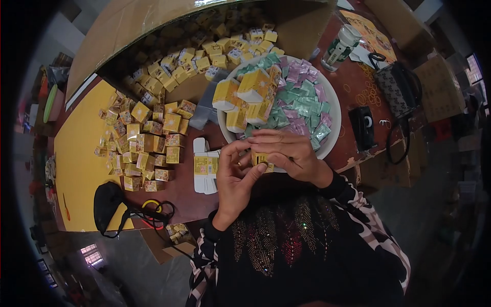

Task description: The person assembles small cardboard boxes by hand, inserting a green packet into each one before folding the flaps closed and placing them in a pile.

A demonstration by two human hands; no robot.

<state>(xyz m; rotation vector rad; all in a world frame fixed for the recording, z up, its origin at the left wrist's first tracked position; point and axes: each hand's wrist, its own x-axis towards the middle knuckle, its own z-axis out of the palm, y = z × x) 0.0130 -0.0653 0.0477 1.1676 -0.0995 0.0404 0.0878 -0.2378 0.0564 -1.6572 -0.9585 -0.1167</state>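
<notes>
Between my left hand (236,176) and my right hand (291,153) is a small yellow carton (260,157), held just in front of the basin. Both hands' fingers are closed around it, and they cover much of it. Left of my left hand lie flat, unfolded cartons (205,166), white with a yellow printed panel. Beyond my hands stands a round white basin (335,105) filled with green and purple sachets (299,97). Several larger yellow-and-white open cartons (253,87) rest on the sachets at its left side.
Many small yellow cartons (146,140) are heaped on the table's left. A big cardboard box (294,25) behind holds more. At right are a bottle (340,48), rubber bands (368,92) and a black bag (396,87). A black mask-like item (108,204) lies by the front edge.
</notes>
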